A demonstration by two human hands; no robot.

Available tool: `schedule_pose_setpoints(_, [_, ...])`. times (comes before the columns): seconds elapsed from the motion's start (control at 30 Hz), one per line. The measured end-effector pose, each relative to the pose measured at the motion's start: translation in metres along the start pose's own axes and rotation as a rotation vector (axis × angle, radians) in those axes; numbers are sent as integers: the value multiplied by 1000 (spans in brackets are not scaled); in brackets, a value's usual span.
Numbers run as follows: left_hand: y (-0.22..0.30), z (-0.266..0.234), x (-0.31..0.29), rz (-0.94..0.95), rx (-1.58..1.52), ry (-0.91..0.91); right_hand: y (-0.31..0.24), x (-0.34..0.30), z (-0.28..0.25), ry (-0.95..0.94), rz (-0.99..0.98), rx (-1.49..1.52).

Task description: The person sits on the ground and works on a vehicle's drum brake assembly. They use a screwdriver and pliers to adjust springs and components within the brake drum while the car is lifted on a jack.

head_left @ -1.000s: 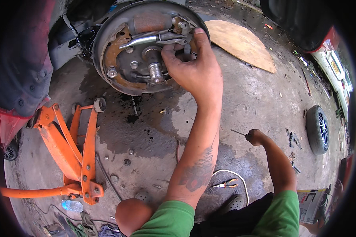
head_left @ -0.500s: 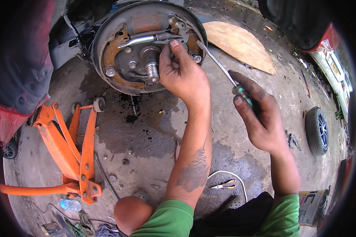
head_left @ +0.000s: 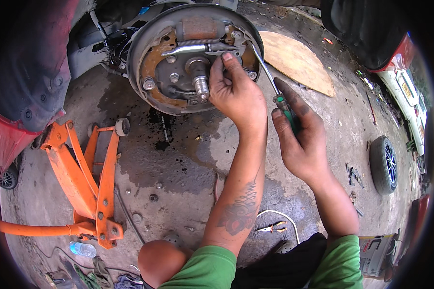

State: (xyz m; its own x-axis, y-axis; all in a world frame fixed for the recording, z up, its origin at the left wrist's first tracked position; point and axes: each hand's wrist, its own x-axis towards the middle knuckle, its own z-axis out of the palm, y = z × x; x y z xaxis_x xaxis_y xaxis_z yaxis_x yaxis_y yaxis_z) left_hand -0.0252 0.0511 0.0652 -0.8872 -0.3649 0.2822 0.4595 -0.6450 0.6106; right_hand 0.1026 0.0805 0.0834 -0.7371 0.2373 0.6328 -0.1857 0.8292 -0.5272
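Note:
In front of me is an opened drum brake (head_left: 135, 79), with rusty brake shoes (head_left: 152, 58), a coil spring and a silvery adjuster bar (head_left: 188, 49) across its upper part. My left hand (head_left: 241, 98) is closed in a pinch, its thumb at a thin metal lever (head_left: 216, 53) beside the adjuster; the curled fingers are partly hidden. To its right, my right hand (head_left: 304, 137) grips the green handle of a screwdriver (head_left: 267, 72). The shaft slants up and left, and its tip is at the right-hand shoe. Below the adjuster, the bare spindle (head_left: 201, 84) sticks out toward me.
An orange floor jack (head_left: 74, 176) stands at the left, beside red bodywork. Pliers (head_left: 272, 227), loose nuts and a white cable lie on the stained concrete. At right are a wheel (head_left: 384, 164) and a box (head_left: 378, 253). A wooden board (head_left: 299, 62) lies behind the brake.
My right hand and the screwdriver have moved left, bringing the tip inside the brake's right edge. The brake and my left hand sit slightly farther right in view; the left pinch stays the same.

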Motion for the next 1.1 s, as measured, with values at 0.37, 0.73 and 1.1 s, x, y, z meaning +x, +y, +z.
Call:
schedule_pose_setpoints(0.37, [2, 0, -1, -74, -84, 8, -5, 9, -11, -72, -81, -140])
schedule_pose_setpoints(0.73, [0, 0, 1, -65, -53, -18, -1, 7, -10, -78, -22, -105])
schedule_pose_setpoints(1.1, [0, 0, 2, -116, -114, 26, 139, -51, -1, 35, -134, -210])
